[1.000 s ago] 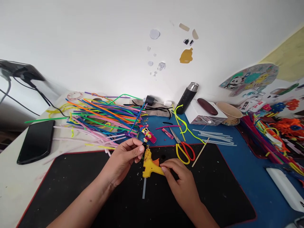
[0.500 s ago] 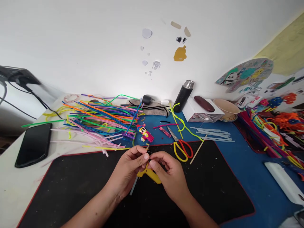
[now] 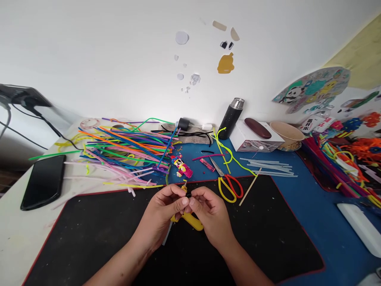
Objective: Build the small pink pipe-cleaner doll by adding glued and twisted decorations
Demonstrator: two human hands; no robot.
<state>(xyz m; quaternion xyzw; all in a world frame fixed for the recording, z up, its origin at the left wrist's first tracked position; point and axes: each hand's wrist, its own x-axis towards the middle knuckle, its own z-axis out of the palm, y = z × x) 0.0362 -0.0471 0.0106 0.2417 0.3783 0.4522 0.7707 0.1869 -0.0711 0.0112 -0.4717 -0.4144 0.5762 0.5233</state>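
Over the black mat, my left hand (image 3: 163, 210) and my right hand (image 3: 210, 210) meet fingertip to fingertip. Both pinch a small black piece (image 3: 188, 195) that looks like curled pipe cleaner; the fingers cover most of it. Beneath them lies a yellow glue gun (image 3: 193, 221), partly hidden, its tip pointing away from me and a clear glue stick (image 3: 167, 234) showing at its back. Just beyond the hands rests a small pink, yellow and blue pipe-cleaner figure (image 3: 182, 166). Scissors (image 3: 228, 186) with one yellow and one red handle lie to the right.
Many coloured pipe cleaners (image 3: 127, 147) spread across the back left, near a phone (image 3: 43, 182). A black thermos (image 3: 230, 119), a white box (image 3: 256, 139) and a bowl (image 3: 287, 133) stand by the wall. Clear glue sticks (image 3: 270, 167) and a wooden stick (image 3: 250, 186) lie at right.
My fingertips have drawn closer together around the black piece, which now shows less between them. The view has shifted slightly; the things on the table look unmoved.
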